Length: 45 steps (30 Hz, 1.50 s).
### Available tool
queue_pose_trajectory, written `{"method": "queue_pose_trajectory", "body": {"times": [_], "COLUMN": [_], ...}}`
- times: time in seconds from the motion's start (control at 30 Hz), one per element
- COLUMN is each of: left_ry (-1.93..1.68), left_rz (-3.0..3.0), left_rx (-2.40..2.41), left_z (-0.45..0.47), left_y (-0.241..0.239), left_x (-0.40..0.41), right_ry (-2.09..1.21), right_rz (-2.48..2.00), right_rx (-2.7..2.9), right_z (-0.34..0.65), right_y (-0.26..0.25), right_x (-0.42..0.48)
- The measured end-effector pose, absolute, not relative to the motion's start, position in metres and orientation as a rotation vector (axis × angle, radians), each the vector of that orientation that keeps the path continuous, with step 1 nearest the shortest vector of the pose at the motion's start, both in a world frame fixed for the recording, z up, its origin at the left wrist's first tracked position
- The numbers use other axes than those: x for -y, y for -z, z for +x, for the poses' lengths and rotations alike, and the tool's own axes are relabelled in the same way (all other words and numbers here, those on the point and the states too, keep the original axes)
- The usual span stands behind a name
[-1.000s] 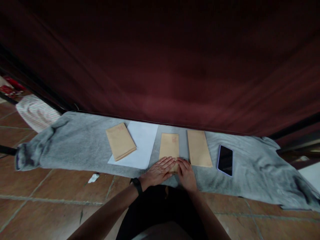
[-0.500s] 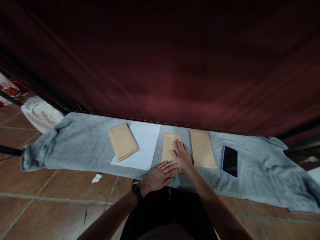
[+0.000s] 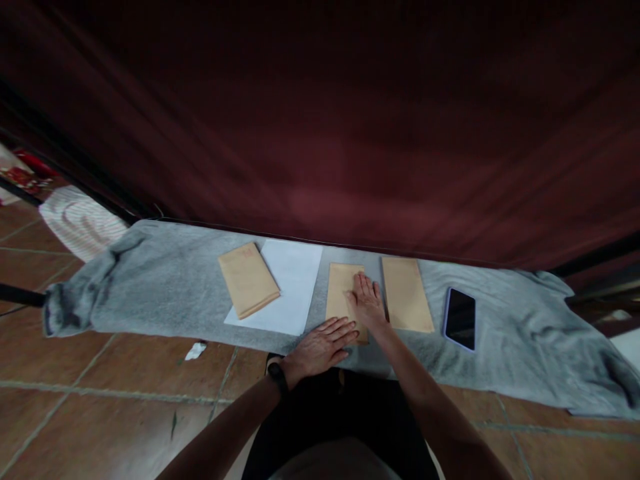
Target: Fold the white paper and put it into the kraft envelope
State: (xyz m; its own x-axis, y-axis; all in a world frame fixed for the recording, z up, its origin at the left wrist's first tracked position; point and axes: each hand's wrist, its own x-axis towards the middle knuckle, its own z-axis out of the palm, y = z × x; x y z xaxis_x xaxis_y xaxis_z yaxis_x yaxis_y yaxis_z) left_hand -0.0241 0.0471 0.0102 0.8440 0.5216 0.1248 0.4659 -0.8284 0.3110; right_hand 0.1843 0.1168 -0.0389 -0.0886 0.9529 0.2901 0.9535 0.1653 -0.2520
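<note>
A brown kraft paper envelope (image 3: pixel 339 294) lies flat on the grey cloth in front of me. My right hand (image 3: pixel 367 300) rests on its right side, fingers stretched out and palm down. Across its lower left part lies my left hand (image 3: pixel 323 345), flat, a dark band on the wrist. Just right of my right hand is a second brown envelope (image 3: pixel 407 295). To the left, a stack of brown envelopes (image 3: pixel 249 280) sits at an angle, partly over a white sheet of paper (image 3: pixel 296 280).
The grey cloth (image 3: pixel 170 287) covers a long, narrow surface. A phone (image 3: pixel 460 319) in a pale purple case lies to the right. Behind hangs a dark red curtain (image 3: pixel 320 147). A scrap of white paper (image 3: pixel 195 351) is on the tiled floor (image 3: pixel 125 373).
My right hand has shifted slightly along the envelope's right side, its fingers now closer together. My left hand stays flat at the lower edge. The whole view has moved a little.
</note>
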Motion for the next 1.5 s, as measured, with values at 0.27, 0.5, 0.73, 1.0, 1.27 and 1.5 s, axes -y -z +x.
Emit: {"method": "queue_pose_trajectory", "body": {"times": [0.27, 0.5, 0.73, 1.0, 1.27, 1.5], "left_ry": [-0.278, -0.337, -0.369, -0.497, -0.347, -0.308], "left_rz": [2.721, 2.61, 2.578, 2.613, 2.685, 2.658], "left_rx": [-0.749, -0.769, -1.072, -1.272, -1.063, -0.89], "left_z": [-0.023, -0.022, -0.003, 0.015, -0.002, -0.029], "left_y": [-0.012, -0.015, 0.002, 0.025, 0.012, 0.001], "left_x": [-0.047, -0.055, -0.106, -0.164, -0.125, -0.08], "right_ry": [-0.014, -0.049, -0.069, -0.091, -0.147, -0.19], "right_rz": [-1.659, -1.521, -1.484, -1.467, -1.493, -1.481], "right_rx": [2.213, 2.288, 2.337, 2.305, 2.256, 2.206], "right_z": [0.195, 0.202, 0.205, 0.204, 0.202, 0.206], "right_y": [0.033, 0.018, 0.012, 0.007, 0.006, 0.01], "right_x": [-0.041, 0.004, 0.014, 0.012, 0.011, 0.012]}}
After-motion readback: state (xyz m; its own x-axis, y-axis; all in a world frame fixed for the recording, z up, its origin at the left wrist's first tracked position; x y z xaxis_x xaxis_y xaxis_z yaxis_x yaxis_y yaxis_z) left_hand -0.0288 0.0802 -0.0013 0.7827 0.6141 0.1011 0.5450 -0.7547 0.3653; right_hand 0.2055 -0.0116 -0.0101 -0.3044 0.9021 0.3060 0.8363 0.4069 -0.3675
